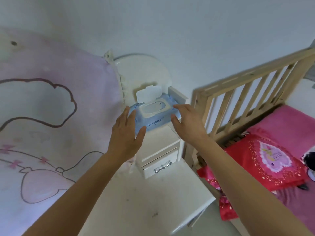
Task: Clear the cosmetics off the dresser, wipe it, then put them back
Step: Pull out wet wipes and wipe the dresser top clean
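a blue pack of wet wipes (154, 123) sits in the middle of the frame on top of a small white drawer unit (160, 147), its white flip lid (148, 94) standing open. the drawer unit stands at the back of the white tabletop (144, 201), which fills the lower centre.

the left hand (127, 132) is at the pack's left edge, fingers straight and spread, gripping nothing. the right hand (187, 123) is at the pack's right edge, likewise open with relaxed fingers. whether either hand touches the pack cannot be told.

a pink printed cloth (51, 116) covers the left of the frame. a wooden bed rail (247, 92) and a red pillow (265, 159) are on the right.
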Demonstrator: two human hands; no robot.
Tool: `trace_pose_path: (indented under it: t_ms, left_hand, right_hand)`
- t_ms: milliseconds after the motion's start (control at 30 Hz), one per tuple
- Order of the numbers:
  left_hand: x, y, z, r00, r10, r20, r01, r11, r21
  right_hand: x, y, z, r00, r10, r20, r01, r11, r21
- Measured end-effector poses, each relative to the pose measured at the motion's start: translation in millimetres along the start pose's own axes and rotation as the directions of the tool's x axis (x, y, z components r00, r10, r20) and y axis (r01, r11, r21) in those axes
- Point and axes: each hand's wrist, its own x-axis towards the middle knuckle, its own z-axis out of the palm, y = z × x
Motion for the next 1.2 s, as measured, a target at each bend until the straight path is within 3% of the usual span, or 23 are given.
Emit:
trace_pose_path:
  t_ms: [200, 400, 600, 733, 867, 1033, 1200]
  left_hand:
    - [42.4, -14.0, 40.9, 1.0, -0.014, 0.009, 0.014, 1.0, 0.002]
    - [46.1, -26.2, 66.8, 0.991, -0.002, -0.132, -0.007, 0.997, -0.071]
    - [45.1, -26.0, 70.7, 0.989, -0.026, -0.146, 0.016, 0.998, -0.067]
    - [62.4, -15.5, 61.0, 0.98, -0.083, -0.183, 0.099, 0.992, 0.082]
    - [82.4, 14.5, 57.4, 0.954, -0.075, -0.291, 0.146, 0.962, 0.231]
    - [97.6, 30.8, 68.6, 0.967, -0.084, -0.239, 0.138, 0.965, 0.221]
    - [102.7, 43.3, 71.8, 0.928, -0.267, -0.259, 0.313, 0.937, 0.156]
  right_hand:
    - [61.7, 7.8, 29.5, 0.995, -0.035, 0.092, 0.035, 0.999, 0.006]
    - [76.0, 23.1, 52.3, 0.988, -0.154, -0.015, 0.153, 0.986, -0.073]
    - [89.1, 41.3, 46.6, 0.965, -0.202, 0.167, 0.18, 0.974, 0.138]
    - [100.1, 44.9, 40.2, 0.951, -0.156, 0.267, 0.095, 0.969, 0.227]
    - [102.0, 51.5, 39.1, 0.953, -0.218, 0.213, 0.164, 0.956, 0.244]
    - [101.7, 57.0, 38.3, 0.939, -0.28, 0.199, 0.213, 0.93, 0.3]
    - [105.9, 61.6, 36.4, 0.923, -0.282, 0.262, 0.173, 0.912, 0.373]
